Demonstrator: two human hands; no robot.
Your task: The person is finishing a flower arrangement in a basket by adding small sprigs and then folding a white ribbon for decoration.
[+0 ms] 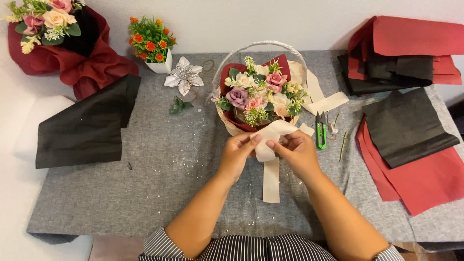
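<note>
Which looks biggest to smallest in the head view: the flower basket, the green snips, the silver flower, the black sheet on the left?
1. Black sheet
2. Flower basket
3. Silver flower
4. Green snips

The last two look close in size, so that order is unsure.

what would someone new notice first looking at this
First the flower basket at the table's centre, full of pink, purple and cream blooms, where the left hand and right hand pinch a cream ribbon at its front. Next, the red-wrapped bouquet at far left and red paper sheets at right.
</note>
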